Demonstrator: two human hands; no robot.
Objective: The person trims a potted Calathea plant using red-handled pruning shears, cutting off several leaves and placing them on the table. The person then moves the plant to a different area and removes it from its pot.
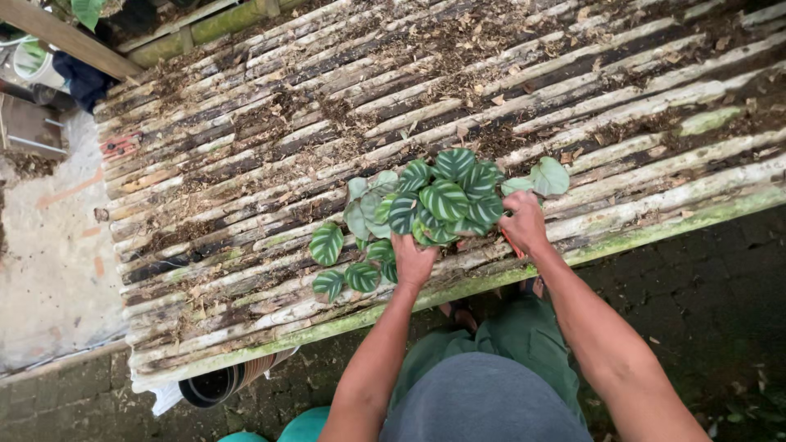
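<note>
So we're looking straight down at a desk (246, 164) made of bamboo or thin wooden slats, pretty weathered, with dry leaf bits and soil crumbs scattered all over it and some green moss along the front edge. Sitting near that front edge is a leafy plant (434, 200) with round green leaves striped in pale silver, a few of them flipped so we see the plain pale underside.

Our left hand (412, 260) is pushed in at the base of the plant from the near side, fingers tucked under the leaves, so we can't tell whether it's actually gripping anything or just resting there. Our right hand (524, 221) is curled closed at the right side of the plant, right by one pale leaf (549, 176), and it looks like it's clutching stems, but the leaves hide the exact grip.

Under the desk, down at the lower left, there's a dark pot (225, 383) lying on its side on the paved floor (704, 286). Off to the far left we see a white bucket (37, 65) and a patch of pale concrete (49, 270).
</note>
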